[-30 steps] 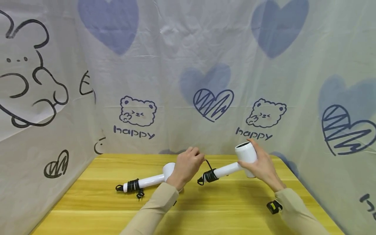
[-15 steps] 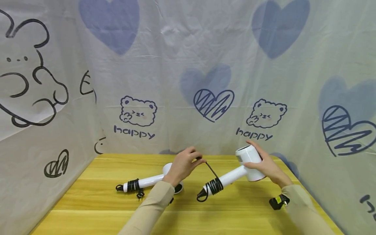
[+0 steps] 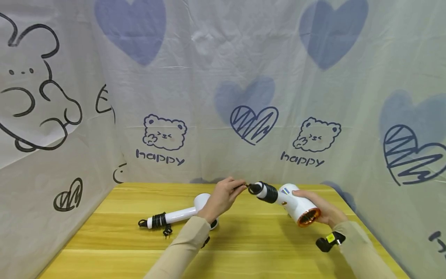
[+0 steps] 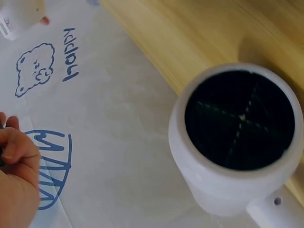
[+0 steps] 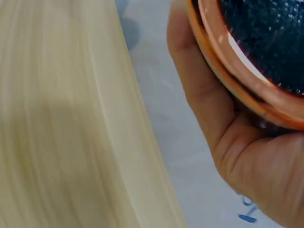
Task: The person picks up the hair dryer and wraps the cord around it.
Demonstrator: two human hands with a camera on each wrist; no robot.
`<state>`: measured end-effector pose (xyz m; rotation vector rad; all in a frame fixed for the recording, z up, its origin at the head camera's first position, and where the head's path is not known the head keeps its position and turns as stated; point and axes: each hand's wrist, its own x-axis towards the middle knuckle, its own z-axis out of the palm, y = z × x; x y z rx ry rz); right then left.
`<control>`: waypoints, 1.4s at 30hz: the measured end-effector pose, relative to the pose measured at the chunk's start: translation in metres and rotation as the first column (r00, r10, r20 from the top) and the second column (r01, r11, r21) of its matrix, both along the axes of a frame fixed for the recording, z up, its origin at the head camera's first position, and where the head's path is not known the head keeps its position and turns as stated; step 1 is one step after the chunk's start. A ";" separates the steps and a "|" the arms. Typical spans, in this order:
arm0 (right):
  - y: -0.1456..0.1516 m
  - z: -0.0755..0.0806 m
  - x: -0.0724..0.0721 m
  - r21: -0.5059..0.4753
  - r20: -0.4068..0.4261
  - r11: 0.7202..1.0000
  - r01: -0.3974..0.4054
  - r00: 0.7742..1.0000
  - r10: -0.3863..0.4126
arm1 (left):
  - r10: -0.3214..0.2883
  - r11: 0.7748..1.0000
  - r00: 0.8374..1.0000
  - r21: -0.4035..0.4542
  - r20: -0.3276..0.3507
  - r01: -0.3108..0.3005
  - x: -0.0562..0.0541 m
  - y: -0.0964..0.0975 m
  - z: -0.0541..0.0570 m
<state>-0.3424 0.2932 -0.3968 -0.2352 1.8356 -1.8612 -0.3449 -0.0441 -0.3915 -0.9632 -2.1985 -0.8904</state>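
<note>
My right hand [image 3: 325,209] grips the barrel of a white hair dryer [image 3: 294,203] above the table; its copper-rimmed outlet faces down toward me. The dryer's handle points left, with a black cord [image 3: 267,193] coiled round it. At the handle's end my left hand [image 3: 223,195] pinches the free part of the cord between thumb and fingers. In the right wrist view the fingers [image 5: 199,85] curl round the barrel beside the copper rim [image 5: 237,71]. A second white hair dryer [image 3: 179,214] lies on the table behind my left wrist, its cord wound on its handle.
The yellow wood-grain table [image 3: 251,252] reaches back to a pale curtain [image 3: 209,151] printed with hearts and bears, which also hangs at both sides. The second dryer's plug [image 3: 167,230] lies beside its handle. A black wrist camera [image 3: 329,242] sits under the right sleeve.
My right hand has turned the dryer, so its handle end rises toward my left hand and the copper outlet now shows. The left hand keeps pinching the cord in nearly the same place.
</note>
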 end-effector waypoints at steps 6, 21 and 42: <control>-0.016 -0.005 -0.001 -0.233 0.197 0.972 0.026 0.980 0.021 | 0.089 0.996 0.987 -0.017 0.133 -0.088 0.002 0.007 0.001; -0.038 -0.018 -0.005 -0.280 0.311 0.885 0.372 0.907 -0.283 | 0.238 0.960 0.969 -0.167 0.073 -0.223 0.006 0.023 -0.014; -0.074 -0.007 0.011 0.182 -0.597 0.576 0.797 0.555 -0.579 | 0.317 0.948 0.944 -0.002 0.097 -0.318 0.009 0.040 -0.015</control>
